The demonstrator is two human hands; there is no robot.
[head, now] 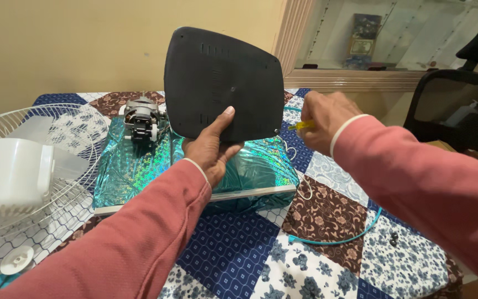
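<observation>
My left hand point(212, 149) comes up from the lower left, forearm angled toward the middle, and closes on the bottom edge of a black plastic panel point(223, 83): the thumb lies flat up its facing side, the other fingers are tucked out of sight behind it. The panel stands nearly upright, lifted off the table, its rounded corners well above my grip. My right hand point(322, 119) enters from the right, wrist bent inward, fingers curled tight round the yellow handle of a screwdriver point(300, 125) whose tip sits at the panel's lower right corner (I cannot make out the blade itself).

Just below the left grip lies a box wrapped in shiny teal paper point(250, 171), its near edge running under my wrist. Behind the panel, left of my grip, a small grey motor point(141, 120) sits on that wrapping. Farther left, a white wire fan grille point(62, 182) and a white plastic housing point(9, 174) crowd the table edge. Right of and below the screwdriver hand, the patchwork tablecloth point(316, 260) shows open room, crossed only by a teal cord point(344, 239). A black chair point(460, 105) stands beyond my right forearm.
</observation>
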